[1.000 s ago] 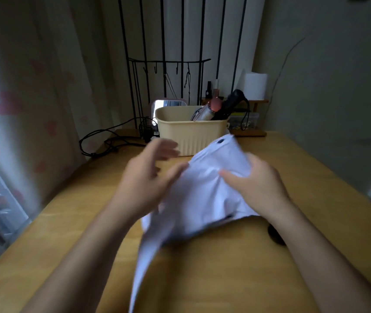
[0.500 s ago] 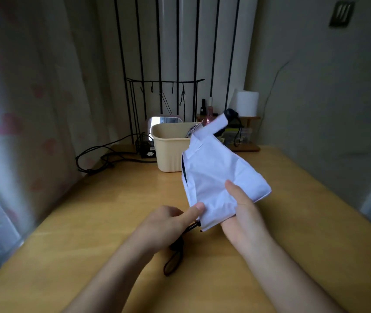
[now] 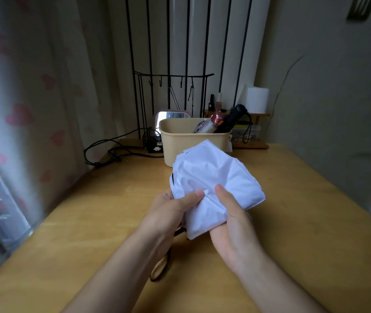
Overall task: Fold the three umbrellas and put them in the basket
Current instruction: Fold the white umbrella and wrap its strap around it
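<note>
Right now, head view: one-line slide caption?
Left hand and right hand grip the white umbrella over the table; silver umbrella and black umbrella lean in the basket.

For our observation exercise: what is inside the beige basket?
A silvery umbrella with a pink end and a black umbrella lean inside. The basket wall hides their lower parts.

No legible text, seemingly.

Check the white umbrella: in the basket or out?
Out. The left hand and right hand grip the white umbrella over the table, short of the basket.
</note>
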